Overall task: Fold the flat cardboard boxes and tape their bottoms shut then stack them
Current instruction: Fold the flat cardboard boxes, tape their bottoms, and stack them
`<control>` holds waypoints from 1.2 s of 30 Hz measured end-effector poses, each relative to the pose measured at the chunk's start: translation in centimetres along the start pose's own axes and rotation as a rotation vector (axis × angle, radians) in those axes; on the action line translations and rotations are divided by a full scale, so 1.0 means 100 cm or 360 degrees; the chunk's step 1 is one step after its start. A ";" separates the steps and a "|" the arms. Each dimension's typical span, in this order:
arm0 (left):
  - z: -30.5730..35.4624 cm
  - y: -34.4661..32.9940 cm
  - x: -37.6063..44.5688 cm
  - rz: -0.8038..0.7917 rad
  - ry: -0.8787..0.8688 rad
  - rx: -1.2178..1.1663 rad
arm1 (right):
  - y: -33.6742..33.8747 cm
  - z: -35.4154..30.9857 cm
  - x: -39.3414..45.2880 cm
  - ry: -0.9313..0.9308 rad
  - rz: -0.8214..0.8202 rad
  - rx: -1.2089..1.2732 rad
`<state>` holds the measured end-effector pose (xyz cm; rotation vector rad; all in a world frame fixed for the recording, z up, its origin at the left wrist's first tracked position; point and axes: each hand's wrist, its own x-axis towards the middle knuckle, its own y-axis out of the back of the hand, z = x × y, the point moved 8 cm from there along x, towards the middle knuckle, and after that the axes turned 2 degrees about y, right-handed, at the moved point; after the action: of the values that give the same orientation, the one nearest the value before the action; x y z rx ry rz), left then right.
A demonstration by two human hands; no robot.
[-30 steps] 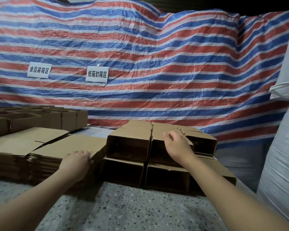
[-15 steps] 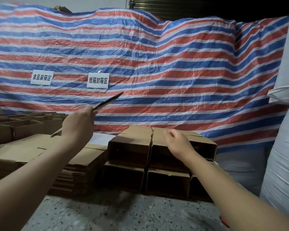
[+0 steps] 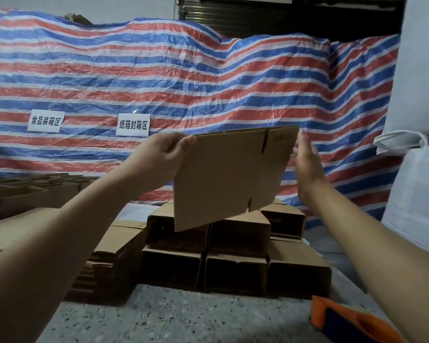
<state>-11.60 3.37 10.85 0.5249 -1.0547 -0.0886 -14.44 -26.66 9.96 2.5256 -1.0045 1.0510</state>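
I hold a flat brown cardboard box point(image 3: 229, 177) up in front of me, its face toward the camera. My left hand point(image 3: 162, 154) grips its upper left corner, thumb on the front. With fingers straight, my right hand point(image 3: 307, 164) is at the box's right edge; contact is hard to tell through motion blur. Below the raised box stand folded boxes point(image 3: 235, 243) stacked in two layers, their open ends toward me. A pile of flat boxes point(image 3: 114, 253) lies to their left.
An orange tape dispenser point(image 3: 349, 323) lies on the speckled floor at the lower right. More folded boxes point(image 3: 30, 191) stand at the far left. A striped tarp point(image 3: 208, 82) with two white labels hangs behind. Large white sacks point(image 3: 421, 194) fill the right side.
My left hand took a flat box off the pile and raised it to face me. My right hand left the top of the folded boxes and rose to the box's right edge.
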 end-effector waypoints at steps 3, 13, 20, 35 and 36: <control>-0.002 -0.010 0.000 -0.0091 0.0105 -0.0242 | 0.029 -0.005 -0.009 0.0041 0.0145 -0.0039; -0.062 -0.097 -0.056 -0.0401 0.0833 -0.1145 | 0.053 0.074 -0.100 -0.0613 0.0180 0.0027; -0.099 -0.148 -0.117 -0.0553 0.1147 -0.1089 | 0.057 0.139 -0.160 -0.0859 0.0112 0.0003; -0.099 -0.159 -0.112 -0.0723 0.1270 -0.0932 | 0.052 0.148 -0.168 -0.0875 0.0213 0.0083; -0.099 -0.159 -0.112 -0.0694 0.1284 -0.0946 | 0.052 0.147 -0.169 -0.0872 0.0211 0.0082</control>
<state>-5.99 -3.32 -9.16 0.1938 -0.0875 -0.5136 -18.58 -28.35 -12.61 2.8940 -1.3019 0.4078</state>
